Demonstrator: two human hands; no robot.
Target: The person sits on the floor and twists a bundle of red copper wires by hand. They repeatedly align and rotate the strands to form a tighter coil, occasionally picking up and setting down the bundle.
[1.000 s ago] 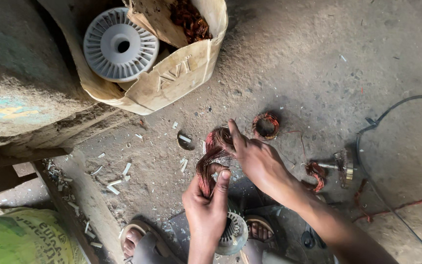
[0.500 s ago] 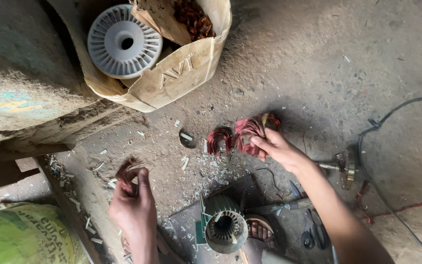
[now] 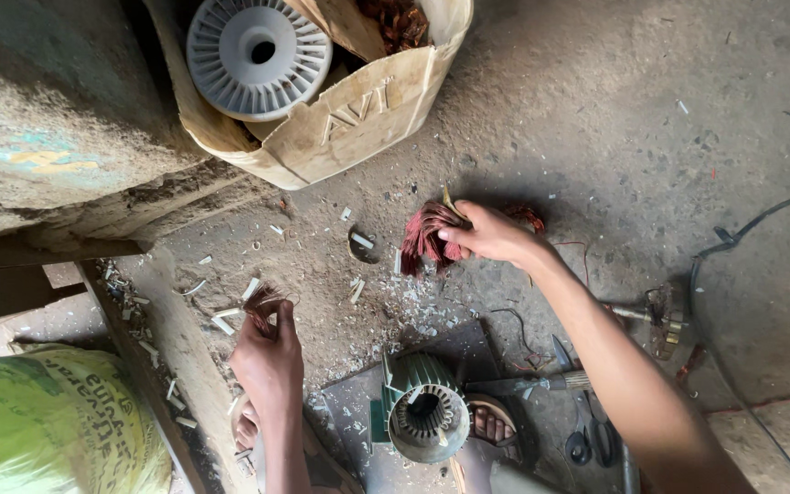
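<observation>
My right hand (image 3: 491,233) is clenched on a bundle of reddish copper winding wire (image 3: 427,236), pressing it to the concrete floor (image 3: 633,101) near the middle of the open patch. My left hand (image 3: 269,352) pinches a smaller tuft of the same wire (image 3: 262,298), held just above the floor by the raised concrete ledge (image 3: 171,320) at the left. Between my wrists, close to my sandalled foot (image 3: 491,423), a green ribbed motor stator (image 3: 422,412) stands on a dark metal sheet (image 3: 454,348), its bore facing up.

At the top edge sits a torn tan cardboard box (image 3: 358,119) with faded grey lettering on its side; it holds a grey plastic spool (image 3: 258,55) and a heap of copper wire scrap (image 3: 400,18). In the lower left corner lies a bright green printed sack (image 3: 48,425). White insulation slivers (image 3: 230,320) litter the dusty grey floor, and a black cable (image 3: 733,238) curves along the right side.
</observation>
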